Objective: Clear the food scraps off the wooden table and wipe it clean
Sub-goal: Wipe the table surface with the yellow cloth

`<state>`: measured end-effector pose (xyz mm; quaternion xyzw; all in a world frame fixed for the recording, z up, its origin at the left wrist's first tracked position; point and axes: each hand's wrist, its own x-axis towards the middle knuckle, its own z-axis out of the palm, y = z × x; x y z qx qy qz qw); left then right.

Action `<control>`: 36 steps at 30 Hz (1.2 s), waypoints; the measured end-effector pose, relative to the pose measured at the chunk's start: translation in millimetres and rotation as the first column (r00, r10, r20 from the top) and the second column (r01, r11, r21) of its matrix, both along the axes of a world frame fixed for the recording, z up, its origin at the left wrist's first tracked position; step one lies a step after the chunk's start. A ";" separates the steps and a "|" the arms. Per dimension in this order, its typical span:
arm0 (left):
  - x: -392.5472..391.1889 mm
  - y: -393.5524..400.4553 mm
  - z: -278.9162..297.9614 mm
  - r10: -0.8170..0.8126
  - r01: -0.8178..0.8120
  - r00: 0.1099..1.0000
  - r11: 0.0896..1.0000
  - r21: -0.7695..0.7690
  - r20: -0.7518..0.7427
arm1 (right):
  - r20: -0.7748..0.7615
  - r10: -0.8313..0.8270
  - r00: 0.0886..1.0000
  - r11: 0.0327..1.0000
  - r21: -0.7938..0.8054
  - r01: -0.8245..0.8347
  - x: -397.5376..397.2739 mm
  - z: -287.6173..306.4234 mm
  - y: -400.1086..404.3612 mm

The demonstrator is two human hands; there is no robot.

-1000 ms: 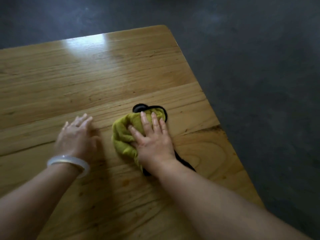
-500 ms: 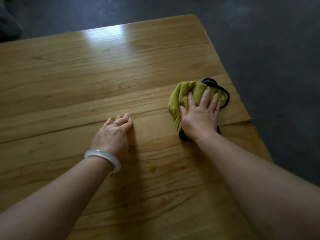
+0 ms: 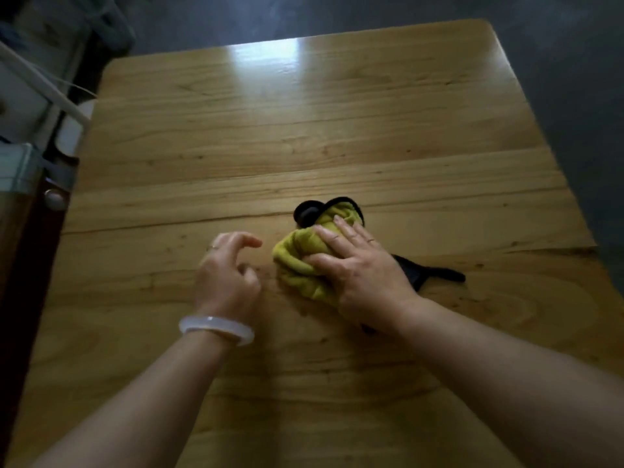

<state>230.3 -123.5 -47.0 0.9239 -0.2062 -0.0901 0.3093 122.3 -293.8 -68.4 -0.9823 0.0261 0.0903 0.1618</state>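
While the right hand (image 3: pixel 358 265) lies palm down on the yellow-green cloth (image 3: pixel 304 265) just right of the frame's centre, its fingers spread over the top of the bundle and its thumb hooks round the near left fold, so it grips the cloth against the wooden table (image 3: pixel 304 130). Its forearm runs in from the lower right corner. The left hand (image 3: pixel 226 271) hangs just left of the cloth, apart from it, fingers loosely curled and holding nothing; whether its fingertips touch the wood cannot be told. Its forearm enters from the lower left.

Two hands, one cloth and one table show. One pale, smooth, translucent bangle (image 3: pixel 216 329) circles the left wrist, and one thin ring (image 3: pixel 212 246) sits on a left finger.

The cloth is soft, bunched into rounded folds, with black edging (image 3: pixel 305 212) looping out at its top and a black tail trailing right of the wrist. The tabletop is glossy, light-grained planks with a rounded far corner and a bright glare near the top centre
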 end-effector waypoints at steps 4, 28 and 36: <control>-14.9 47.4 -2.9 -0.052 0.051 0.998 0.998 0.022 0.047 | -0.022 -0.228 0.974 0.972 -0.066 0.226 28.3 -4.3 -5.7; -97.7 29.5 -8.8 -0.534 0.550 0.835 0.793 0.261 -0.137 | -0.041 -0.466 0.884 0.869 -0.206 0.449 -70.6 -25.5 69.1; -99.8 30.2 6.3 -0.589 0.575 0.800 0.699 0.424 -0.115 | 0.105 -0.781 0.615 0.600 -0.143 0.787 -85.4 -37.3 159.2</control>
